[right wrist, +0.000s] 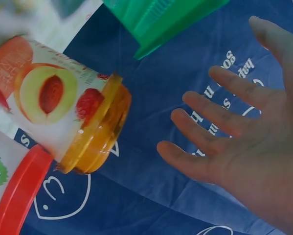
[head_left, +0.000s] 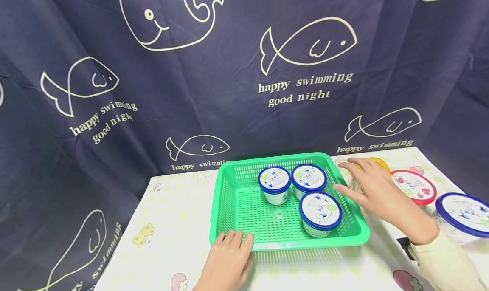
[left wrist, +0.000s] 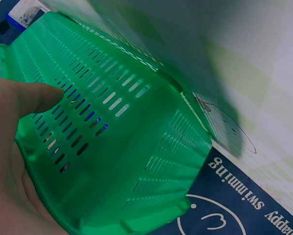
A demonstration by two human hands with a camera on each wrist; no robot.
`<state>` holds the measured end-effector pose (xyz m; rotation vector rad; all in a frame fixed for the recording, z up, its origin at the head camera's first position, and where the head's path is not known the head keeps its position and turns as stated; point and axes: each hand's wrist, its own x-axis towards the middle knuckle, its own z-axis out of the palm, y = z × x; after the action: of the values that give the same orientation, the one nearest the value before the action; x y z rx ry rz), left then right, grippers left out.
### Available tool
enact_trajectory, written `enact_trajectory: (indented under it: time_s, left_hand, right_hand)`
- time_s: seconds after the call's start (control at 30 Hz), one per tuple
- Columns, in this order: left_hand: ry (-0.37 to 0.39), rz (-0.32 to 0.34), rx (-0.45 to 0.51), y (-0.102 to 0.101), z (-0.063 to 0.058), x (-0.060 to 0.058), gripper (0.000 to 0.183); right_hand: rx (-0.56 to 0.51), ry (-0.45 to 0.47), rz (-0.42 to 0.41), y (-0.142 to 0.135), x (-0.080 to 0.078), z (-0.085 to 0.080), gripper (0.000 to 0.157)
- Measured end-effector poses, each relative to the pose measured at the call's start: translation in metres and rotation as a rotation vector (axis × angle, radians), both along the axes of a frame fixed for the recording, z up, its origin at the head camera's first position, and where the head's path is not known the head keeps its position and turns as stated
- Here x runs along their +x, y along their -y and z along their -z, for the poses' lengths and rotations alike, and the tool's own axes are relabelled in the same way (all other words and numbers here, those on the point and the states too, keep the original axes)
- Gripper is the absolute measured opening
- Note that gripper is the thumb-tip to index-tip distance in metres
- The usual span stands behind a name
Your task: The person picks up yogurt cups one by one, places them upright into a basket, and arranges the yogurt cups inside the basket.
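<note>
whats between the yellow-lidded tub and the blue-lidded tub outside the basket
The red-lidded tub stands between the yellow-lidded tub and that blue-lidded tub; the head view shows it.

**Glossy plastic against matt cloth**

I see the green basket [head_left: 275,244] as moulded plastic, its rim smooth and faintly glossy, its walls pierced with slots. The blue-lidded tubs [head_left: 320,210] look plastic too, with shiny lid rims around smooth printed tops. My right wrist view shows me the jar [right wrist: 48,93], its printed wall smooth with a soft sheen, and its amber lid [right wrist: 97,137] translucent and glossy; the red lid [right wrist: 19,196] is smooth, opaque plastic. The navy curtain [head_left: 229,95] reads as matt, creased cloth. The bench covering [head_left: 183,214] looks smooth and printed; the pale sleeve [head_left: 445,257], matt fabric.
</note>
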<state>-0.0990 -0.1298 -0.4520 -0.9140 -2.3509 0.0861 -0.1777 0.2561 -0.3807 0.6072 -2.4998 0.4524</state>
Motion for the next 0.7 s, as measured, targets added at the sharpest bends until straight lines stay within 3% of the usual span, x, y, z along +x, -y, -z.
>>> enact_trajectory:
  time_s: [0.23,0.7]
  left_hand:
    - [0.0,-0.005,0.003,-0.001,-0.001,0.001,0.027]
    - [0.004,-0.013,-0.004,-0.001,-0.001,0.001,0.03]
  right_hand:
    - [-0.008,-0.026,0.008,-0.004,-0.003,0.001,0.059]
    - [-0.033,0.012,0.094,-0.015,-0.011,0.005,0.055]
